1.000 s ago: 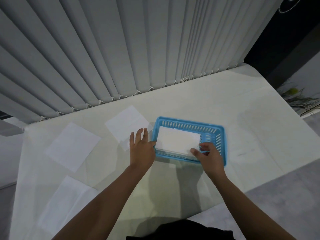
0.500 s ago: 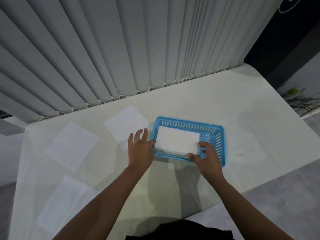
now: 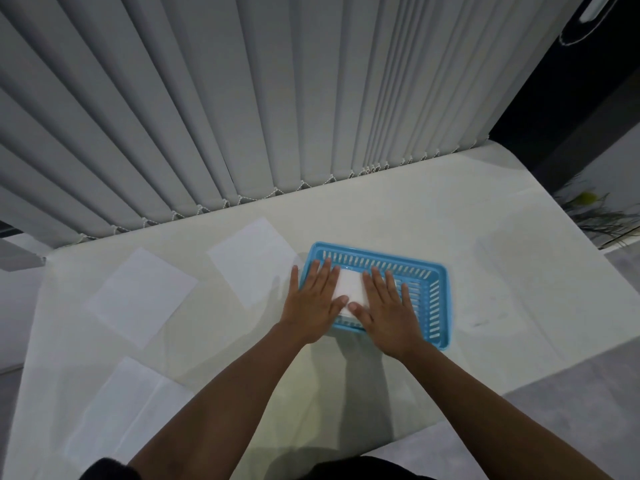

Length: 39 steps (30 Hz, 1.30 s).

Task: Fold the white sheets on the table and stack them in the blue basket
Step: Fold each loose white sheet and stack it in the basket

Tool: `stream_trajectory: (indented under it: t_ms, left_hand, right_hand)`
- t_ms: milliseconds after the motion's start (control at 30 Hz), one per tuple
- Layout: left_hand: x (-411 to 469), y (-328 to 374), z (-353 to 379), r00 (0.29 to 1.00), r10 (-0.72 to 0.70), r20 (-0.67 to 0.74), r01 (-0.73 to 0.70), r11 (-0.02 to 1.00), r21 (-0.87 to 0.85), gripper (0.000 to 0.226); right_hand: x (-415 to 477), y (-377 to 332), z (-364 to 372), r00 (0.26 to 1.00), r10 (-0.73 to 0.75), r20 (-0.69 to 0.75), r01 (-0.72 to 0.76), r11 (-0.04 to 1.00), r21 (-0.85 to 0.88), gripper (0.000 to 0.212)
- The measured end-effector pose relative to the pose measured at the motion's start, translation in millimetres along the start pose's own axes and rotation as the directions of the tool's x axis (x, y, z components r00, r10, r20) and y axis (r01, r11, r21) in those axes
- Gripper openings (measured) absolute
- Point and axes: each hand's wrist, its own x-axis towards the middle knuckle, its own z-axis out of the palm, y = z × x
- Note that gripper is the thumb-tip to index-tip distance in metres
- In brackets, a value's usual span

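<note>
our left hand [image 3: 311, 301] and right hand [image 3: 389, 304] moved in from the blue basket [image 3: 432, 306] sides, now flat, grips released, pressing the folded stack [image 3: 350, 287]; three unfolded sheets [image 3: 142, 296] remain.

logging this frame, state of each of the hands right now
Left hand: open, fingers straight, pressing the folded sheets in the blue basket.
Right hand: open, pressing the same sheets.

Dim room: a pale table [image 3: 467, 244] set against a wall of grey vertical blinds [image 3: 242, 98]

The slats hang across the whole back, their lower ends linked by a beaded chain [image 3: 304, 184] just above the table's far edge. To the right stands a dark panel [image 3: 571, 98], with a wispy green plant [image 3: 588, 209] below it. Grey carpeted floor [image 3: 588, 410] shows past the near right edge.
</note>
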Motion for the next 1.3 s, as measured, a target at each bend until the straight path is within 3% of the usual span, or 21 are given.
stream_trajectory:
  t_ms: [167, 367, 500, 633, 800, 967, 1300]
  left_hand:
    - [2, -1, 2, 0.999, 0.0, 0.035, -0.001, 1.0, 0.02, 0.088]
    - [-4, -8, -2, 0.999, 0.022, 0.039, -0.024, 0.997, 0.074, 0.09]
    - [-9, -21, -6, 1.0, 0.025, -0.009, -0.025, 1.0, 0.008, 0.076]
    - [-12, -55, -16, 0.955, -0.165, -0.248, 0.102, 0.963, -0.248, 0.056]
    - [-6, -108, -20, 0.886, -0.422, -0.189, 0.332, 0.865, -0.375, 0.041]
    - [-8, -147, -21, 0.811, -0.582, -0.054, 0.51, 0.75, -0.422, 0.039]
    - [19, -194, -27, 0.778, -0.626, 0.06, 0.583, 0.682, -0.442, 0.044]
  right_hand:
    - [2, 5, -3, 0.999, -0.024, 0.034, 0.021, 0.996, 0.09, 0.086]
    - [-2, 9, -2, 0.999, -0.021, 0.034, 0.019, 0.999, 0.042, 0.082]
    - [2, 8, -12, 1.0, 0.019, -0.014, -0.017, 0.994, 0.105, 0.086]
    - [26, -5, -32, 0.978, 0.028, -0.205, 0.022, 0.971, 0.238, 0.075]
    - [79, -47, -51, 0.938, -0.101, -0.332, 0.182, 0.958, 0.222, 0.043]
    - [140, -98, -62, 0.956, -0.215, -0.201, 0.244, 0.96, 0.136, 0.043]
    - [220, -153, -41, 0.92, -0.349, 0.177, 0.363, 0.931, -0.049, 0.051]
